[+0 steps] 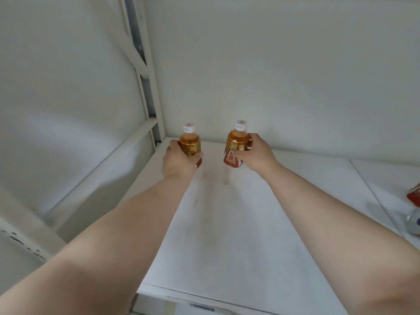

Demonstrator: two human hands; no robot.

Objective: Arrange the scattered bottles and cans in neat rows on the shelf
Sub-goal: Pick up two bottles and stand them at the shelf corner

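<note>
Both arms reach deep into a white shelf [227, 223]. My left hand [179, 161] grips an amber tea bottle [189, 142] with a white cap and red label, upright near the back left corner. My right hand [254, 155] holds a second, matching tea bottle [237, 139], also upright and about a hand's width to the right of the first. Its base hangs slightly above the shelf surface. The lower part of the left bottle is hidden by my fingers.
A white upright post [148, 87] and side rail bound the shelf on the left; the back wall stands just behind the bottles. At the right edge lie a red-labelled item [414, 196] and a clear bottle [414, 221], both cut off by the frame.
</note>
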